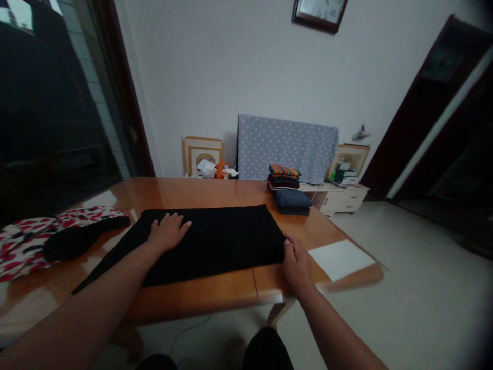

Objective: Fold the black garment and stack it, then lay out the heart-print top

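Black cloth, by its shape trousers folded lengthwise (227, 239), lies flat across the wooden table, with a pointed corner reaching toward the near left. My left hand (169, 231) rests flat on its left part, fingers spread and holding nothing. At the right end, my right hand (296, 262) pinches the near corner of the black trousers between thumb and fingers; the fingertips are partly hidden.
Folded clothes (290, 198) are stacked beyond the trousers, a striped piece on top. A white sheet (342, 259) lies near the table's right end. On the left is a red, white and black patterned garment (26, 241). The wooden table (200, 192) has rounded corners.
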Tool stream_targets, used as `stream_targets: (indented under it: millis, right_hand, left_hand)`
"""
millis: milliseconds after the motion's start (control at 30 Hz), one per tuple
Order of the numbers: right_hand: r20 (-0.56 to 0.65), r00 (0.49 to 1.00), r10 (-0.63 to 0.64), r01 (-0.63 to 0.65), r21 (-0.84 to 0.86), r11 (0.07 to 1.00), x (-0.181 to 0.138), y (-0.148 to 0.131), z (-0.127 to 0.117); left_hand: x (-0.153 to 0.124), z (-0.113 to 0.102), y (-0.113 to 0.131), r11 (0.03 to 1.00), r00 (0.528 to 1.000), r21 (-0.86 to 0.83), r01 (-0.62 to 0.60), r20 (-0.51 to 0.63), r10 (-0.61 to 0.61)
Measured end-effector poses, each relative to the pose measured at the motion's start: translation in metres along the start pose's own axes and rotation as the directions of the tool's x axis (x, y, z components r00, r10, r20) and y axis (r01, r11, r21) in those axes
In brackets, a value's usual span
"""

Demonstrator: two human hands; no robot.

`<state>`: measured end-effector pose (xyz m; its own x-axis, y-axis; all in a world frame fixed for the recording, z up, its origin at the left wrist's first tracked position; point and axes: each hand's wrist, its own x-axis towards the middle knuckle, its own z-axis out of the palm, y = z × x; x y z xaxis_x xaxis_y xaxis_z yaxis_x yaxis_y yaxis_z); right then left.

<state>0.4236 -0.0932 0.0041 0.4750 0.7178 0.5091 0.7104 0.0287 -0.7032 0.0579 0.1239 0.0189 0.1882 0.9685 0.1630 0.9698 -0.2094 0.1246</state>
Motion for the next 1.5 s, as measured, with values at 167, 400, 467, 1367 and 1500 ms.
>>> stream_targets:
  millis: [167, 400, 467, 1367, 1500]
  right_hand:
    - [-0.205, 0.960, 0.192, -0.133, 0.267, 0.954, -0.001, 0.010, -0.003]
    - [-0.275, 0.931, 0.239, -0.133, 0.354, 0.926, 0.002, 0.020, 0.005]
    - [-0.265, 0.934, 0.240, -0.140, 0.346, 0.928, 0.002, 0.019, 0.005]
    - [0.101, 0.969, 0.224, -0.246, 0.464, 0.851, 0.007, 0.016, 0.007]
    - [0.292, 0.912, 0.289, -0.400, 0.467, 0.789, 0.025, 0.014, 0.000]
  left_hand:
    - [-0.032, -0.001, 0.077, 0.946, 0.956, -0.153, -0.285, 0.021, 0.292]
    - [-0.080, 0.006, 0.175, 0.783, 0.841, -0.353, -0.513, -0.024, 0.541]
    - [-0.088, 0.011, 0.187, 0.779, 0.820, -0.337, -0.529, 0.032, 0.571]
    - [-0.072, 0.008, 0.222, 0.607, 0.614, -0.400, -0.687, 0.126, 0.779]
    - [-0.073, 0.007, 0.222, 0.605, 0.610, -0.415, -0.679, 0.137, 0.780]
